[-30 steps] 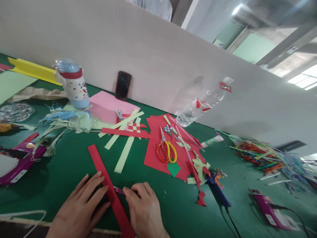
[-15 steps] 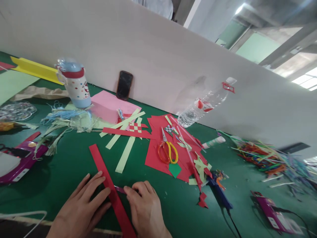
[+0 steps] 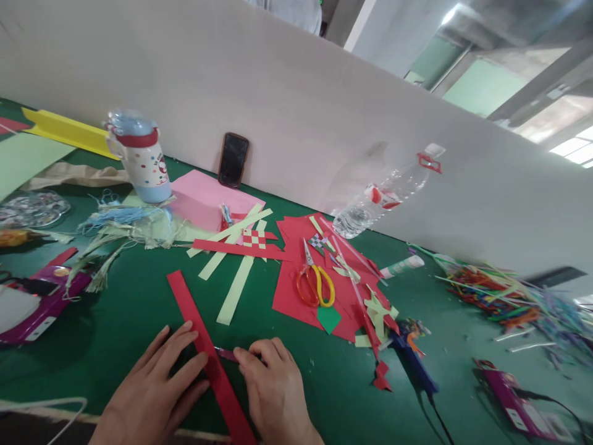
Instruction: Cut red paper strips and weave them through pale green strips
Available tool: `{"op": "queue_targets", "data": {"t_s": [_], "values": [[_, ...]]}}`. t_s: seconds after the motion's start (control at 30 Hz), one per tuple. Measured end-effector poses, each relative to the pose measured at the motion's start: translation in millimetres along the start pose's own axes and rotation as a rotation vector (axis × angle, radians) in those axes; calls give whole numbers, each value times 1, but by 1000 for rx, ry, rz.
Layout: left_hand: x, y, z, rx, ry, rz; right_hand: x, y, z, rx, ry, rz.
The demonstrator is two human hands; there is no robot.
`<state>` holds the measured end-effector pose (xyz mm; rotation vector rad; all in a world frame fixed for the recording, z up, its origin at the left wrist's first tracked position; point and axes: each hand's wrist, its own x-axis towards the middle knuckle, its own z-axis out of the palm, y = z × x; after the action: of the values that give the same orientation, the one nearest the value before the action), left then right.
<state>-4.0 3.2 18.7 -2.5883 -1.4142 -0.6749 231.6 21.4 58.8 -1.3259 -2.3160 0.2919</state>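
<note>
A long red paper strip (image 3: 188, 306) lies diagonally on the green table (image 3: 130, 309). My left hand (image 3: 155, 386) rests flat on the table with its fingers spread, their tips pressing the strip's left edge. My right hand (image 3: 273, 389) is closed on a small pink-handled cutting tool (image 3: 225, 353), whose tip touches the strip's right edge. A woven red and pale-green patch (image 3: 251, 238) sits farther back among loose pale-green strips (image 3: 236, 287).
Orange-and-yellow scissors (image 3: 315, 283) lie on a red sheet (image 3: 291, 290). A dotted mug (image 3: 141, 161), a phone (image 3: 233, 159) and a tilted water bottle (image 3: 384, 194) stand by the white partition. A blue glue gun (image 3: 410, 352), coloured sticks (image 3: 500, 290) and purple devices (image 3: 34, 306) surround the work area.
</note>
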Motion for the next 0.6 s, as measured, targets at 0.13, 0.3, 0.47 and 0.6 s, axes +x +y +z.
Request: {"op": "queue_targets", "data": {"t_s": [0.13, 0.3, 0.47, 0.6], "values": [[1, 1, 0, -4, 11, -5, 1, -1, -1, -5, 9, -1], [3, 0, 0, 3, 18, -6, 1, -1, 0, -15, 7, -1], [3, 0, -1, 8, 25, 5, 2, 0, -3, -9, 1, 10], [5, 0, -3, 6, 37, 6, 5, -2, -1, -20, 0, 7]]}}
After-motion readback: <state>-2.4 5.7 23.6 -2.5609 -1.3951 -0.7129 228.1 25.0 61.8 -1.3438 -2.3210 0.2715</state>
